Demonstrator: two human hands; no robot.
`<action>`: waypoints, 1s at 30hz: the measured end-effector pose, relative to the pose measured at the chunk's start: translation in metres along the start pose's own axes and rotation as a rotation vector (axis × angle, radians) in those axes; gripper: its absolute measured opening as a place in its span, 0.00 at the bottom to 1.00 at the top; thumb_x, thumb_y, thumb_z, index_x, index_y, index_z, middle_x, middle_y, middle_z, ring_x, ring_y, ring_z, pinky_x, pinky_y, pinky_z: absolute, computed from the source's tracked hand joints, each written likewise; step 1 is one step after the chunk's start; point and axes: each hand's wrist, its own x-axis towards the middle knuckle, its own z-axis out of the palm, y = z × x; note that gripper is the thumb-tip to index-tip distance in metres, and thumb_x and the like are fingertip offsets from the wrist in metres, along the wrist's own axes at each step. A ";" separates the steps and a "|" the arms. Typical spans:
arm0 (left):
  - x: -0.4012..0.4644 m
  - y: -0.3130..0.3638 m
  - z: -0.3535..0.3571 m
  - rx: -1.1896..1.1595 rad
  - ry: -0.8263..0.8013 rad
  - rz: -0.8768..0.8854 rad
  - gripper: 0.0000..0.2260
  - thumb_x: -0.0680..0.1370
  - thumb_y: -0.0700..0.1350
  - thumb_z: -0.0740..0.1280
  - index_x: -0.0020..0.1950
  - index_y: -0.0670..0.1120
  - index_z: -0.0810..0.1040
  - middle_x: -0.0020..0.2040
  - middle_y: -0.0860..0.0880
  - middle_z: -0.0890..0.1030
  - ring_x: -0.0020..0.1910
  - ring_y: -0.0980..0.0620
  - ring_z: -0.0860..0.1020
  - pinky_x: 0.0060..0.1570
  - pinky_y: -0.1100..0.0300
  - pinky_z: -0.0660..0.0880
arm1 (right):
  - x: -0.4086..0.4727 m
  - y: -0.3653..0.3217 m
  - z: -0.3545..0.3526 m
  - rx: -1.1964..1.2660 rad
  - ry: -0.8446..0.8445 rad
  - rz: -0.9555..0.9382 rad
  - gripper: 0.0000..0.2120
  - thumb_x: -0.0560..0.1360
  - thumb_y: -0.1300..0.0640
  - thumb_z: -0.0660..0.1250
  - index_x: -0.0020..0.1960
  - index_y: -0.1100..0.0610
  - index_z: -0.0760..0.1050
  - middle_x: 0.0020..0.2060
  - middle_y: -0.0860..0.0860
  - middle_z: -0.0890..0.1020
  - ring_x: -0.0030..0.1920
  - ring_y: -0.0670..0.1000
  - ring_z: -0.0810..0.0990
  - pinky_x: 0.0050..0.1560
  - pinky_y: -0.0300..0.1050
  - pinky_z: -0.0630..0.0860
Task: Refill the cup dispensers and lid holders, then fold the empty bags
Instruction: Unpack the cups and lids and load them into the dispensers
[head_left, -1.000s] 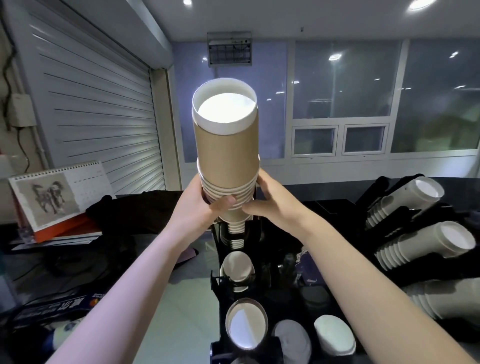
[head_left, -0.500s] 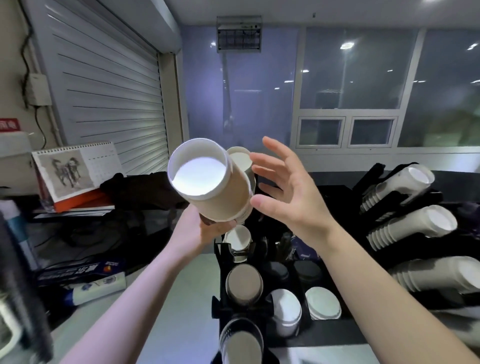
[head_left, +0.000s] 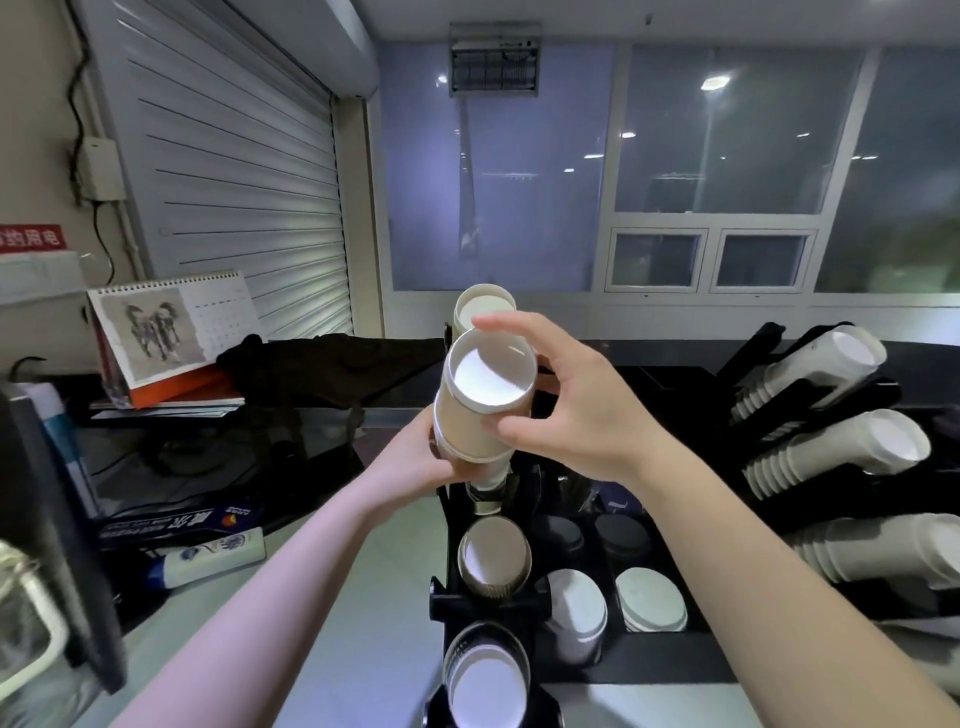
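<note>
Well — brown cup stack (head_left: 480, 410), white-rimmed.

Two hands (head_left: 415, 462) (head_left: 566, 415); one held cup stack (head_left: 480, 405); three side cup stacks (head_left: 810, 369) (head_left: 836, 449) (head_left: 878, 545); one calendar (head_left: 171, 327).

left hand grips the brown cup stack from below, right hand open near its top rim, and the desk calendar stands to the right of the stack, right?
Not quite: the head view shows the desk calendar left of the brown cup stack. The left hand and right hand are as you say.
</note>
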 end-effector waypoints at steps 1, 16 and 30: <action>0.001 -0.003 0.000 -0.003 -0.013 -0.019 0.34 0.65 0.54 0.79 0.68 0.57 0.69 0.62 0.55 0.78 0.61 0.54 0.76 0.61 0.49 0.74 | 0.001 0.004 0.001 -0.027 0.016 0.017 0.34 0.64 0.65 0.72 0.66 0.44 0.69 0.59 0.42 0.76 0.58 0.47 0.74 0.59 0.44 0.73; -0.023 -0.031 -0.020 0.352 0.178 -0.002 0.28 0.75 0.47 0.69 0.73 0.55 0.63 0.66 0.64 0.67 0.59 0.81 0.63 0.52 0.84 0.59 | 0.014 0.092 0.049 -0.298 -0.065 0.214 0.30 0.66 0.55 0.74 0.65 0.49 0.67 0.56 0.47 0.69 0.56 0.48 0.71 0.55 0.40 0.69; -0.023 -0.021 -0.027 0.252 0.243 0.023 0.26 0.76 0.46 0.69 0.70 0.59 0.65 0.68 0.58 0.71 0.63 0.69 0.68 0.61 0.69 0.64 | 0.007 0.098 0.036 -0.021 0.320 0.291 0.16 0.75 0.55 0.68 0.61 0.48 0.73 0.55 0.43 0.77 0.54 0.40 0.75 0.55 0.36 0.74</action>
